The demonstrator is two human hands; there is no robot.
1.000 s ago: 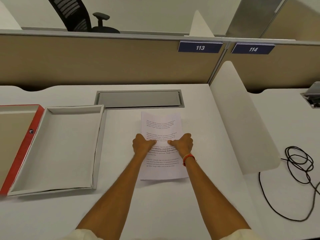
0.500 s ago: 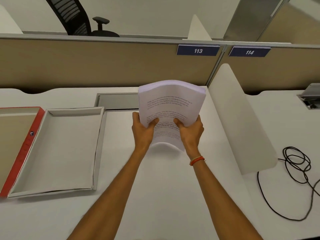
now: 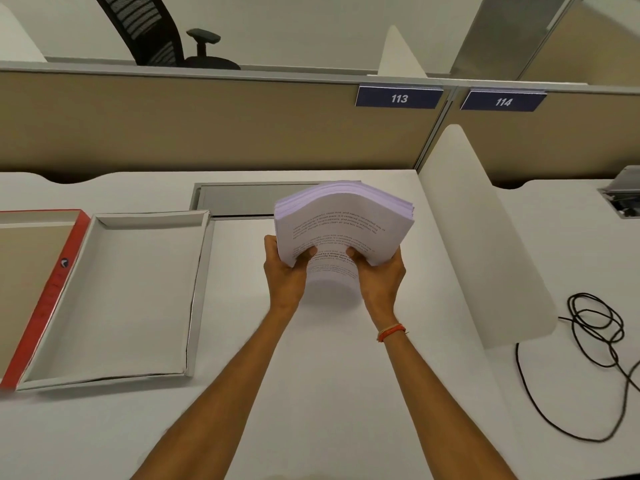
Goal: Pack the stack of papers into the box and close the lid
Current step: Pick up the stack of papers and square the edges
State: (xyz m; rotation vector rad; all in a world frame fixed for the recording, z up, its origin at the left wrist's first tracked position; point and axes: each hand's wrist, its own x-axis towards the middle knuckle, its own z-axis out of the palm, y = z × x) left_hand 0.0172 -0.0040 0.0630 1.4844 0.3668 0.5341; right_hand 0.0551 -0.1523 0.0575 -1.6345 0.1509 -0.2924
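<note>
Left hand (image 3: pixel 285 271) and right hand (image 3: pixel 381 275) each pinch the near edge of a thick paper stack (image 3: pixel 343 223), which bows floppily; supporting underneath seems safer.

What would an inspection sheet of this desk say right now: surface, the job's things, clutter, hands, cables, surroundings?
Surface: white desk, with a closed grey hatch set in at the back.
Job's things: stack of papers lifted off the desk and bowed; open white box to its left, nothing in it; red-edged lid lies open beside the box.
Clutter: nothing seen.
Hands: left hand and right hand both grip the stack's near end, thumbs on top.
Cables: black cable coiled loosely on the neighbouring desk, right.
Surroundings: white divider, tan partition with signs 113 and 114, black office chair behind.
</note>
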